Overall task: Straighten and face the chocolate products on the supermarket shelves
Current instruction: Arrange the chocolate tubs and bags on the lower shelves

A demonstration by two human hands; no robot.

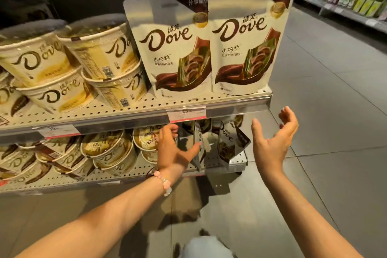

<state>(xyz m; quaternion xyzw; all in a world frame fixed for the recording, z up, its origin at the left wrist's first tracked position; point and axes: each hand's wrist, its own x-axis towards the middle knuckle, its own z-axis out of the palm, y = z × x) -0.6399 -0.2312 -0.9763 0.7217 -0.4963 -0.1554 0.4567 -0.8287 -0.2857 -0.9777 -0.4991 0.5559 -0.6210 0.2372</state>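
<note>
1. Two cream stand-up Dove chocolate pouches (243,48) stand upright, facing front, at the right end of the upper perforated metal shelf (134,115); more pouches sit tilted on the lower shelf (236,160).
2. Left hand (173,151) reaches under the upper shelf, fingers spread, thumb touching a tilted lower pouch (199,146); it grips nothing.
3. Right hand (272,142) is raised beside the shelf end, open, palm inward, empty.
4. Cream round Dove tubs (69,65) are stacked to the left.

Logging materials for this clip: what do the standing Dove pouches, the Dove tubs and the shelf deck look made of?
Dove pouches: flexible printed film, probably plastic, matte cream, with creases and a punched hang slot.
Dove tubs: stiff cups, paperboard or plastic, with seemingly clear glossy lids.
Shelf deck: painted perforated sheet metal, pale and matte, judging by its regular hole rows.
</note>
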